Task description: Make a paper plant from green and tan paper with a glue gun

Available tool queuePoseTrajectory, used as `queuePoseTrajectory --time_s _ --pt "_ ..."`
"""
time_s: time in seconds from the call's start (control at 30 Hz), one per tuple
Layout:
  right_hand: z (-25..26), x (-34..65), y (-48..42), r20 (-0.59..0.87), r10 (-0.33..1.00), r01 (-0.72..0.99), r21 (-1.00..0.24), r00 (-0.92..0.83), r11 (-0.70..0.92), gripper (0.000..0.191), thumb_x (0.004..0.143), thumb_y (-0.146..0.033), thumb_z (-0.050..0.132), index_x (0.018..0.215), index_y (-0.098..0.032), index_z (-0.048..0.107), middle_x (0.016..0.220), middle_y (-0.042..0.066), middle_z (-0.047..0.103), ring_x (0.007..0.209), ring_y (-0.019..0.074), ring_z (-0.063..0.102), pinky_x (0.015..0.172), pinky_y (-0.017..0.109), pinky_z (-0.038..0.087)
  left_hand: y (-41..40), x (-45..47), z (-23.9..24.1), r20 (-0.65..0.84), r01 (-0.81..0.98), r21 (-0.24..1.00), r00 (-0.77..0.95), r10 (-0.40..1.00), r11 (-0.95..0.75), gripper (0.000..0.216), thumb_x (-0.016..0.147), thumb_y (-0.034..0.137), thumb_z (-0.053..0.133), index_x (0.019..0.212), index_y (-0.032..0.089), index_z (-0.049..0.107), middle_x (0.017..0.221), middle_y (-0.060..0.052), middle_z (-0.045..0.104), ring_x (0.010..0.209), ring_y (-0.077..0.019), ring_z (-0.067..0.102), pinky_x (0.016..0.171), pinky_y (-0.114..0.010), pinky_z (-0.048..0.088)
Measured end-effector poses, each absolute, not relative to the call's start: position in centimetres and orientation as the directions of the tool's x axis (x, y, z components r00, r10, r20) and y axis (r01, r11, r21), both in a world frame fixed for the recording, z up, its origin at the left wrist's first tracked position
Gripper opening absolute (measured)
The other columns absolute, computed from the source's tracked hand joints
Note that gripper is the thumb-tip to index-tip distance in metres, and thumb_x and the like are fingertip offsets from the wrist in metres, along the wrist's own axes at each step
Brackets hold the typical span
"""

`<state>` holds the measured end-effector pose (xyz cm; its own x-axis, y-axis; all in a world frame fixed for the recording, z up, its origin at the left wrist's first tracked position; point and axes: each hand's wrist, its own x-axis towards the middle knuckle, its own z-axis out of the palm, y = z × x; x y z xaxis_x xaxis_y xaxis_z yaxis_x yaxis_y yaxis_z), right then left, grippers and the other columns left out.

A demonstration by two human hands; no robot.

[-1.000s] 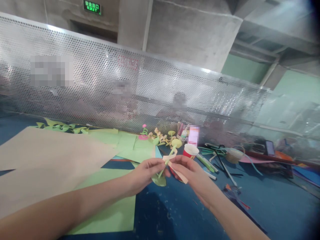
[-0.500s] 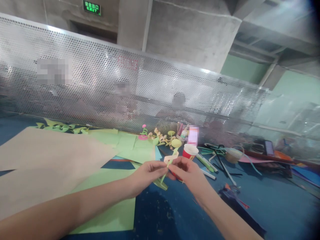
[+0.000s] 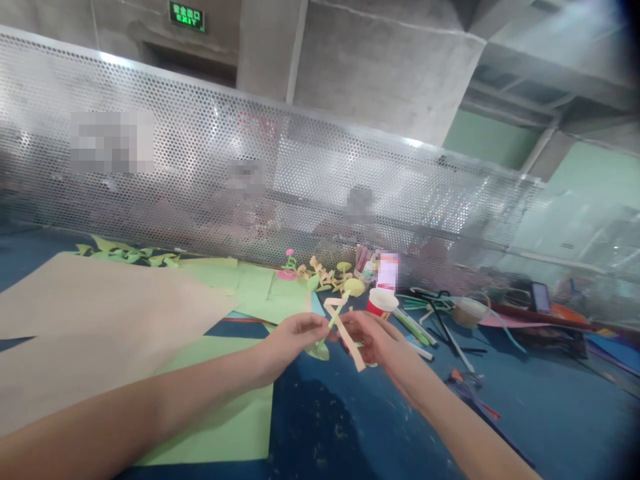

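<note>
Above the blue table (image 3: 350, 427) my left hand (image 3: 293, 337) pinches a thin green paper stem (image 3: 336, 315) that has a green leaf (image 3: 319, 350) at its lower end. My right hand (image 3: 376, 339) is closed on a cream paper strip (image 3: 345, 325) that loops and crosses over the stem. The two hands almost touch. A red paper cup (image 3: 380, 303) stands just behind my right hand.
Large tan paper (image 3: 100, 313) and green paper sheets (image 3: 220, 427) cover the left of the table. Paper flowers (image 3: 320, 273), pens and sticks (image 3: 425, 320), a small basket (image 3: 469, 311) and scraps lie along the perforated metal screen (image 3: 250, 180). People sit behind the screen.
The cream strip has been turned round the green stem and now hangs lower between my hands. Both hands stay in nearly the same place.
</note>
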<state>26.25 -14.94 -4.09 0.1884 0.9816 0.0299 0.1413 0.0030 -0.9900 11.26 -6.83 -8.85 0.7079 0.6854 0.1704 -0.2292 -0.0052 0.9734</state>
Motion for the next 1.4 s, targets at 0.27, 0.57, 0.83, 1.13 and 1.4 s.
queuePoseTrajectory --time_s 0.27,0.57,0.83,1.13,1.4 --pt "-4.5 27.7 -14.8 0.036 0.983 0.253 -0.967 0.181 -0.011 0.03 0.073 -0.044 0.057 0.087 -0.018 0.061 0.075 0.001 0.065 0.066 0.0142 0.058 0.059 0.024 0.043 -6.7 11.2 -9.0 0.158 -0.191 0.981 0.702 0.695 -0.03 0.028 0.076 0.042 0.057 0.082 0.015 0.06 0.083 -0.004 0.062 0.081 -0.0158 0.051 0.073 -0.026 0.036" --pt "-4.9 27.8 -14.7 0.071 0.993 0.323 -0.945 0.091 0.038 0.032 0.073 -0.035 0.06 0.098 -0.016 0.055 0.084 0.004 0.064 0.072 0.0143 0.058 0.061 0.025 0.041 -6.8 11.2 -8.6 0.175 -0.292 0.954 0.725 0.666 0.067 0.021 0.076 0.034 0.059 0.082 0.015 0.06 0.081 -0.004 0.061 0.076 -0.0137 0.052 0.07 -0.025 0.037" --pt "-4.6 28.4 -14.7 0.076 0.996 0.384 -0.922 0.038 0.055 0.029 0.074 -0.036 0.057 0.096 -0.017 0.057 0.091 0.005 0.065 0.078 0.0164 0.06 0.066 0.027 0.044 -6.5 11.3 -9.0 0.161 -0.294 0.949 0.754 0.637 0.109 0.032 0.072 0.034 0.064 0.096 0.015 0.056 0.087 -0.008 0.065 0.079 -0.0157 0.056 0.07 -0.027 0.038" --pt "-4.6 29.4 -16.1 0.072 0.995 0.418 -0.908 0.073 0.035 0.027 0.074 -0.035 0.058 0.096 -0.018 0.058 0.09 0.005 0.065 0.079 0.0174 0.06 0.068 0.028 0.045 -6.9 11.2 -8.6 0.073 -0.235 0.948 0.815 0.575 0.213 0.04 0.075 0.03 0.063 0.111 0.017 0.052 0.098 -0.008 0.065 0.08 -0.0137 0.054 0.073 -0.027 0.036" --pt "-4.9 29.9 -17.5 0.078 0.997 0.491 -0.869 0.026 0.055 0.026 0.077 -0.035 0.053 0.097 -0.018 0.056 0.09 0.007 0.064 0.079 0.0177 0.06 0.068 0.028 0.047 -7.1 11.6 -9.1 0.1 -0.254 0.945 0.825 0.556 0.208 0.024 0.076 0.028 0.061 0.096 0.016 0.061 0.094 -0.006 0.066 0.076 -0.0109 0.054 0.072 -0.024 0.037"
